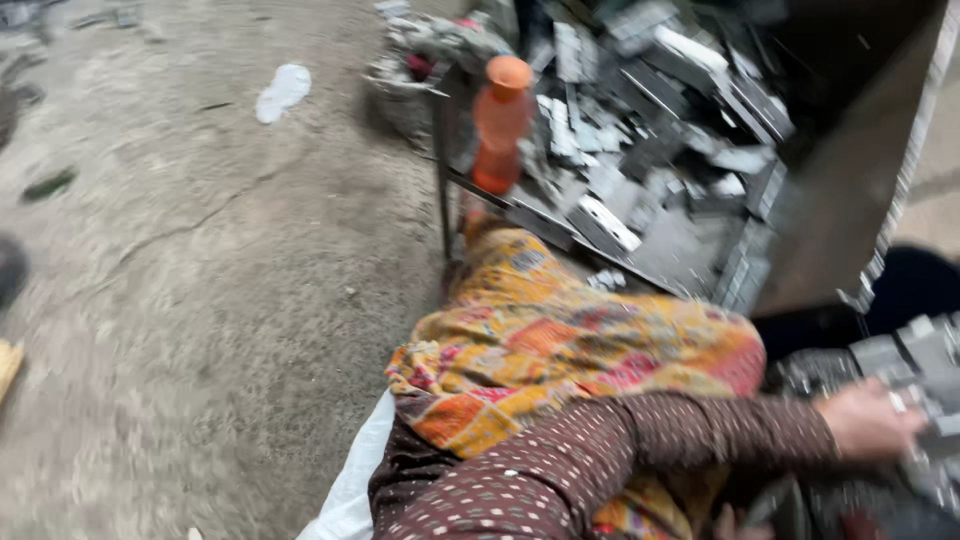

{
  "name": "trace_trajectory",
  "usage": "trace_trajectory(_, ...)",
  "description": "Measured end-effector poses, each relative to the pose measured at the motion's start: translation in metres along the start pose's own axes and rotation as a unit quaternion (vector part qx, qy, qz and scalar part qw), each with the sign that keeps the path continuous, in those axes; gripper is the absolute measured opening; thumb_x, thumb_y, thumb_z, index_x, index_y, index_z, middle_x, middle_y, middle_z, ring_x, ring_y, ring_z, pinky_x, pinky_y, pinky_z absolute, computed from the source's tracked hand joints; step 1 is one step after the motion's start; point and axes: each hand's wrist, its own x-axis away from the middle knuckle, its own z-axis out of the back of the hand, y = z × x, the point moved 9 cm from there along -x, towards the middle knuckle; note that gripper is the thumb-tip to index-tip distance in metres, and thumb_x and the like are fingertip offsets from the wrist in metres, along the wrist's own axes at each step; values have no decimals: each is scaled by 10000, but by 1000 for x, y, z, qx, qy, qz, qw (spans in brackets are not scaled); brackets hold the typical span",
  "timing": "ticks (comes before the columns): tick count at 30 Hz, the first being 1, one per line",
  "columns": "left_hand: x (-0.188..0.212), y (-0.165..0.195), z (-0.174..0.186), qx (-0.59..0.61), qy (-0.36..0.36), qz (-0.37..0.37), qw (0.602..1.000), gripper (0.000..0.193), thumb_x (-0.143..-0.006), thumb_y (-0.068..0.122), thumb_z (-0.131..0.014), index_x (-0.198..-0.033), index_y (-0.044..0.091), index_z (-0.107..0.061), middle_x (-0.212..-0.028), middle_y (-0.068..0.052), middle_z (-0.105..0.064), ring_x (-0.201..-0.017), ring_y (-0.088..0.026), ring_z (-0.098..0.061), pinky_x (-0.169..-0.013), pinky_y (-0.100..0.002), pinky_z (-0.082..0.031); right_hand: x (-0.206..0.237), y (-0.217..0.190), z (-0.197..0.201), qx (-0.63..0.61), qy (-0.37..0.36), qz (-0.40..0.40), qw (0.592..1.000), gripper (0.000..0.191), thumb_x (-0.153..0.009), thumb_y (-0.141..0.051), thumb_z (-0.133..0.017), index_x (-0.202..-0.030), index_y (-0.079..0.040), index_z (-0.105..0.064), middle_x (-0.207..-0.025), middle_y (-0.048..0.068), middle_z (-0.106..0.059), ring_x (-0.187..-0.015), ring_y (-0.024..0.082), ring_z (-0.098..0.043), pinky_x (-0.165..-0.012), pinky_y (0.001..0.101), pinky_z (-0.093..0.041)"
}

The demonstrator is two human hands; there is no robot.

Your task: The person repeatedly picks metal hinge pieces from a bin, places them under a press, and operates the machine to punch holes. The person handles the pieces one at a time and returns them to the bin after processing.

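Observation:
The picture is blurred by motion. My left arm, in a brown dotted sleeve, reaches across my lap to the right. My left hand (868, 420), with a ring on one finger, lies on a heap of grey metal pieces (925, 350), and its fingers curl over one of them. At the bottom edge only a few fingertips of my right hand (728, 522) show, so its grip is hidden. A colourful patterned cloth (560, 340) covers my lap.
An orange plastic bottle (500, 120) stands by a thin metal frame (443, 170). Behind it a dark bin (850, 200) holds several grey and white scrap parts. Rough concrete floor (200, 300) lies to the left, with a white scrap (283, 90) on it.

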Motion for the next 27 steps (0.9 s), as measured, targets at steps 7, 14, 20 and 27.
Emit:
trace_trajectory(7, 26, 15, -35, -1, -170, -32, 985, 392, -903, 194, -672, -1190, -71, -704, -927, -141, -699, -795, -298, -724, -757, -465, -579, 5, 40, 43, 95, 8, 0, 995, 623, -854, -589, -700, -1177, -65, -601, -971, 294, -709, -935, 509, -677, -770, 561, -541)
trace_trajectory(14, -3, 40, 5, -22, -124, -93, 988, 233, -907, 156, -555, -977, 38, -743, -1202, -144, -669, -1237, -318, -606, -1114, -536, -385, 26, 44, 44, 148, 13, -55, 987, 647, -854, -612, -692, -1160, -53, -578, -918, 287, -717, -886, 504, -689, -785, 560, -547)
trace_trajectory(20, 1, 35, 7, -27, -144, -77, 986, 260, -925, 130, -542, -1032, 1, -741, -1179, -169, -663, -1228, -338, -598, -1073, -567, -405, 46, 18, 37, 91, 103, -6, 990, 564, -870, -537, -673, -1188, -81, -580, -906, 275, -712, -867, 502, -682, -759, 565, -544)
trace_trajectory(27, 14, 38, 9, -76, -151, -102, 980, 243, -911, 136, -570, -1012, -6, -740, -1186, -192, -681, -1223, -372, -614, -1061, -549, -436, 38, 24, 34, 183, -2, -74, 980, 653, -822, -612, -739, -1109, -53, -562, -922, 253, -733, -881, 461, -712, -813, 520, -566)
